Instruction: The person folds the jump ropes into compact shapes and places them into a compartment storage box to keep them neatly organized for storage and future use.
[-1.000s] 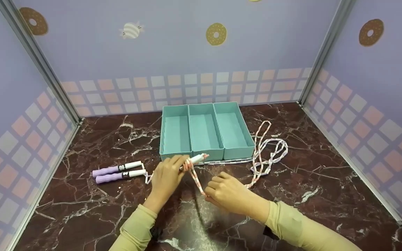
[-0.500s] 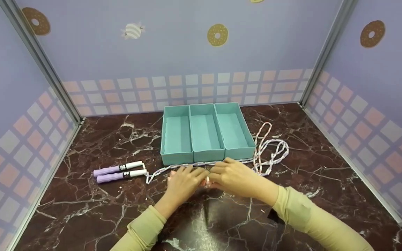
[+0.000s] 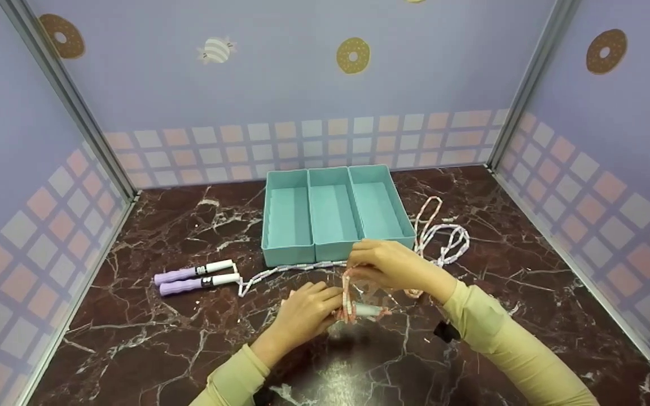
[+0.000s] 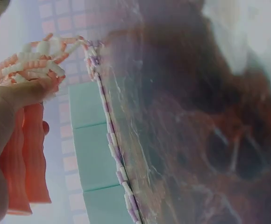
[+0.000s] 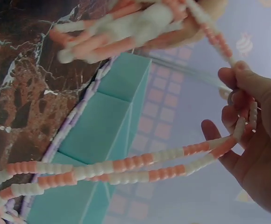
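Observation:
My left hand (image 3: 307,310) grips the two coral handles (image 4: 34,154) of a jump rope. Its pink-and-white beaded cord (image 4: 32,65) is wound around their white ends. Just right of and above it, my right hand (image 3: 392,265) pinches a stretch of the same beaded cord (image 5: 126,164) between thumb and fingers. From there, a doubled length trails away in the right wrist view. At the left on the table lie the purple handles (image 3: 189,276) of a second jump rope, side by side. Its purple-and-white beaded cord (image 3: 297,267) runs along the bin's front.
A teal bin (image 3: 290,256) with three compartments stands behind my hands on the dark marbled tabletop (image 3: 150,349). Loops of both cords, including the purple-and-white cord's loop (image 3: 460,239), lie right of the bin. Patterned panels (image 3: 280,73) enclose the back and sides.
My hands came together in front of the bin, then parted. The left hand has moved right and nearer with the handles. The right hand has risen, drawing up the pink-and-white cord.

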`<action>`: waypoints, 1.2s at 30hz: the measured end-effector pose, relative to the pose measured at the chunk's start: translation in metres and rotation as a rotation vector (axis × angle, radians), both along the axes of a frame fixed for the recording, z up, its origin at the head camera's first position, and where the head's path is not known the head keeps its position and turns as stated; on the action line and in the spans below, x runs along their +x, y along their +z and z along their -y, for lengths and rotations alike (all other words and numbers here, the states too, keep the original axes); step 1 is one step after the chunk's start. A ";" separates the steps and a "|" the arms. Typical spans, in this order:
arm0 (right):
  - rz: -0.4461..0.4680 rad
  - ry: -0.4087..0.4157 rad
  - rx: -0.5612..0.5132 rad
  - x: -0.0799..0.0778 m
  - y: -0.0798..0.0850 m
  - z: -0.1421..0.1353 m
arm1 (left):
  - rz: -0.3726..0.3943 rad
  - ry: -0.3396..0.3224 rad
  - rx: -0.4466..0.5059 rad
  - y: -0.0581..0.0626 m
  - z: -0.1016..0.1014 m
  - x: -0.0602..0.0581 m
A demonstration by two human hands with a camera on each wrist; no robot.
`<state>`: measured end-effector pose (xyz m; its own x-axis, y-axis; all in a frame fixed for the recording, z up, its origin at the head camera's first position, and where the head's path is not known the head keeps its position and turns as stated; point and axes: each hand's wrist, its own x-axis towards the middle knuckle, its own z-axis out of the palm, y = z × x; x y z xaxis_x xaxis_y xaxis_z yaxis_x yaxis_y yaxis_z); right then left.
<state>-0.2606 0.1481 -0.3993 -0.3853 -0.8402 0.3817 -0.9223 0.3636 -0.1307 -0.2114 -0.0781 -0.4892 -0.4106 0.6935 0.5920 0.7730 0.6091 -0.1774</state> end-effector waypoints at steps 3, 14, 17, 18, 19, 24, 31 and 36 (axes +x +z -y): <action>0.163 -0.019 -0.043 -0.007 -0.005 -0.003 | 0.057 -0.033 0.094 0.001 -0.001 0.003; 0.582 -0.077 -0.237 -0.027 -0.043 -0.005 | 0.235 -0.118 0.438 -0.001 -0.001 0.001; 0.614 -0.081 -0.281 -0.027 -0.056 -0.004 | 0.266 -0.107 0.523 -0.002 0.001 -0.002; 0.617 -0.081 -0.290 -0.026 -0.059 -0.004 | 0.272 -0.101 0.546 -0.003 0.002 -0.004; 0.605 -0.075 -0.295 -0.026 -0.063 -0.004 | 0.277 -0.094 0.565 -0.004 0.003 -0.005; 0.614 -0.065 -0.322 -0.024 -0.072 -0.003 | 0.264 -0.046 0.618 -0.009 0.004 -0.008; 0.615 -0.107 -0.356 -0.021 -0.074 0.002 | 0.265 -0.058 0.682 -0.007 0.003 -0.012; 0.697 -0.158 -0.397 -0.017 -0.077 0.007 | 0.343 -0.071 0.753 -0.006 0.002 -0.014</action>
